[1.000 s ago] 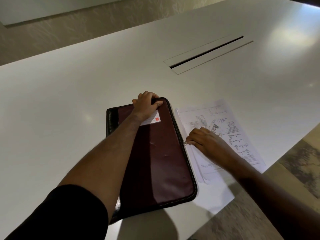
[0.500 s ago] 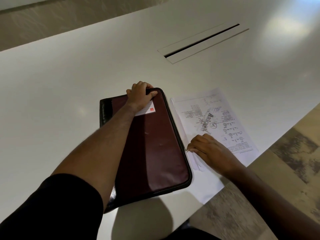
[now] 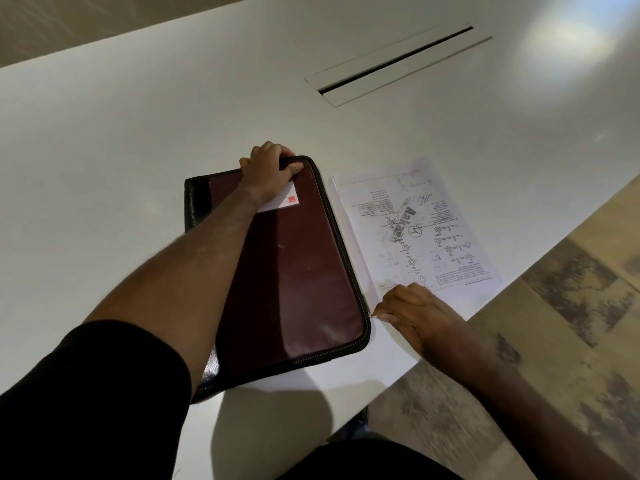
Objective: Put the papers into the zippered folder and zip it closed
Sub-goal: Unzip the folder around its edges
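Observation:
A dark red zippered folder (image 3: 298, 278) with black edging lies flat on the white table (image 3: 104, 150). My left hand (image 3: 268, 171) grips its far edge, fingers curled over the rim. My right hand (image 3: 412, 317) pinches the small metal zipper pull (image 3: 373, 315) at the folder's right side, close to the near right corner. A stack of printed papers (image 3: 415, 230) lies on the table just right of the folder, partly under my right hand.
A long cable slot (image 3: 394, 65) is set into the table further back. The table's near right edge runs diagonally beside the papers, with patterned floor (image 3: 554, 323) beyond it.
My right hand has slid the zipper pull along the folder's right side toward me, from mid-edge to near the bottom corner. My left hand keeps its grip on the far edge.

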Tool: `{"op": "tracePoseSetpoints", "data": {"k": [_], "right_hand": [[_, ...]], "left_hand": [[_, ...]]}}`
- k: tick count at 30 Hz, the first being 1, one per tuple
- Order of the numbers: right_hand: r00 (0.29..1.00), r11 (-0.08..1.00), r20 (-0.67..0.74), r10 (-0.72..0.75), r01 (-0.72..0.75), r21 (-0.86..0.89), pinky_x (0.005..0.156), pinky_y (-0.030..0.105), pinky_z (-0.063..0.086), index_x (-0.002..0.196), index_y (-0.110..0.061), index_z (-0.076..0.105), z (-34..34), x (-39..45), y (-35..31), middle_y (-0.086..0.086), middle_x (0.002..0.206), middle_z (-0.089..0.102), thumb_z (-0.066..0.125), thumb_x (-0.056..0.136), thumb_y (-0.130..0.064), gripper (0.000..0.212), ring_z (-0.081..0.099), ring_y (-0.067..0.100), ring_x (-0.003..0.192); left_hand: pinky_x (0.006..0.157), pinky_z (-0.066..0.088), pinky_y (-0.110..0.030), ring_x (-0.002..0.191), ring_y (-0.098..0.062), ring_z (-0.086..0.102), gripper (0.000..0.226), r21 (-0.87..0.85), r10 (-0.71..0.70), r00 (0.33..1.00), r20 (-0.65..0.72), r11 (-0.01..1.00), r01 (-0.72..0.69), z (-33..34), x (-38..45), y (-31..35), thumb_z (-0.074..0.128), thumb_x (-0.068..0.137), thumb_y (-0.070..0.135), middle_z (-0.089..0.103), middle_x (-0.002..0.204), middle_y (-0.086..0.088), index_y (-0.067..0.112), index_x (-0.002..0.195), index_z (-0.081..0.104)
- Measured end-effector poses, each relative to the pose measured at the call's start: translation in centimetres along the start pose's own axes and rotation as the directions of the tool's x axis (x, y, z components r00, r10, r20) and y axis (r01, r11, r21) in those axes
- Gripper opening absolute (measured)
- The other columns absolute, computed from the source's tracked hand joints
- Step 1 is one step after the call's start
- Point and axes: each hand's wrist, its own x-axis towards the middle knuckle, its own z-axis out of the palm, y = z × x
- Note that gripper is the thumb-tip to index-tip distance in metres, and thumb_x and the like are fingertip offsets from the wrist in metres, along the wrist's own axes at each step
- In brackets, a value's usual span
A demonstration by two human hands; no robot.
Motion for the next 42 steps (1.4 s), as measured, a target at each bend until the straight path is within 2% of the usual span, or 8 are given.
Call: {"op": "tracePoseSetpoints", "data": {"k": [3,7,13,17,23,28,34,42], "right_hand": [[1.000,1.000,-0.006,0.005,-0.005,-0.007,0.080,0.033,0.049,0.095,-0.001,0.081,0.0,-0.6,-1.0,0.011,0.092,0.080,0.073,0.090,0.011,0.015,0.070,0.022,0.089],[0.997,0.996,0.004,0.077,-0.077,0.033,0.079,0.031,0.045,0.093,-0.003,0.080,1.1,-1.4,-2.2,0.011,0.088,0.077,0.092,0.070,0.015,0.031,0.051,0.015,0.090],[0.946,0.929,-0.011,0.323,-0.315,0.195,0.084,0.036,0.053,0.105,-0.009,0.077,3.3,-3.3,-4.1,0.004,0.099,0.071,0.074,0.097,0.000,0.012,0.064,0.020,0.093],[0.926,0.905,-0.041,0.376,-0.357,0.233,0.086,0.029,0.049,0.106,-0.006,0.078,3.6,-3.5,-4.4,0.006,0.099,0.073,0.074,0.096,-0.003,0.011,0.069,0.025,0.091],[0.922,0.899,-0.092,0.377,-0.341,0.273,0.079,0.028,0.054,0.102,-0.004,0.078,3.5,-3.5,-5.0,0.004,0.091,0.071,0.079,0.092,0.002,0.012,0.066,0.017,0.084],[0.885,0.855,-0.114,0.452,-0.394,0.338,0.073,0.032,0.056,0.100,-0.006,0.079,3.8,-3.4,-5.6,-0.002,0.085,0.069,0.081,0.092,-0.004,0.008,0.066,0.016,0.077],[0.817,0.754,-0.011,0.576,-0.527,0.391,0.070,0.000,0.046,0.103,-0.015,0.085,3.8,-3.1,-5.4,-0.017,0.083,0.069,0.085,0.090,-0.014,0.013,0.066,-0.006,0.077],[0.741,0.616,0.048,0.670,-0.591,0.521,0.077,0.018,0.057,0.106,-0.016,0.085,4.1,-3.6,-5.7,-0.010,0.090,0.079,0.080,0.094,-0.013,0.014,0.073,0.007,0.085]], "left_hand": [[0.103,0.029,-0.044,0.127,-0.026,0.048,0.036,0.003,0.004,1.000,-0.004,1.000,-0.004,0.0,-0.1,0.0,0.064,0.095,0.046,0.061,0.130,-0.002,0.019,0.118,0.068],[0.104,0.029,-0.046,0.126,-0.027,0.049,0.035,0.009,0.007,1.000,-0.010,1.000,-0.006,-0.1,-0.1,-0.1,0.064,0.095,0.046,0.062,0.129,-0.002,0.020,0.117,0.068],[0.104,0.030,-0.045,0.127,-0.027,0.050,0.038,0.056,0.008,1.000,-0.026,0.998,-0.006,0.0,-0.3,0.3,0.062,0.096,0.046,0.062,0.130,-0.003,0.018,0.121,0.067],[0.108,0.030,-0.045,0.131,-0.027,0.047,0.039,0.092,-0.006,0.998,-0.061,0.996,0.012,-0.2,-1.6,1.4,0.063,0.096,0.042,0.057,0.137,-0.004,0.019,0.127,0.064],[0.098,0.032,-0.037,0.121,-0.023,0.050,0.025,-0.061,0.105,0.986,-0.130,0.992,-0.114,-0.3,-10.3,4.8,0.065,0.093,0.039,0.060,0.123,0.003,0.025,0.113,0.068],[0.091,0.027,-0.036,0.106,-0.011,0.045,0.010,-0.093,0.161,0.986,-0.050,0.982,-0.165,0.5,-20.2,6.8,0.059,0.096,0.044,0.055,0.102,0.016,0.034,0.097,0.062],[0.093,0.027,-0.030,0.099,-0.005,0.046,0.021,-0.177,0.199,0.979,0.039,0.966,-0.189,0.2,-27.5,7.3,0.053,0.099,0.051,0.051,0.093,0.020,0.035,0.085,0.052],[0.091,0.030,-0.034,0.095,-0.004,0.046,0.021,-0.036,0.364,0.927,0.086,0.931,-0.363,1.1,-31.4,7.8,0.059,0.093,0.051,0.050,0.097,0.019,0.034,0.087,0.070]]}}
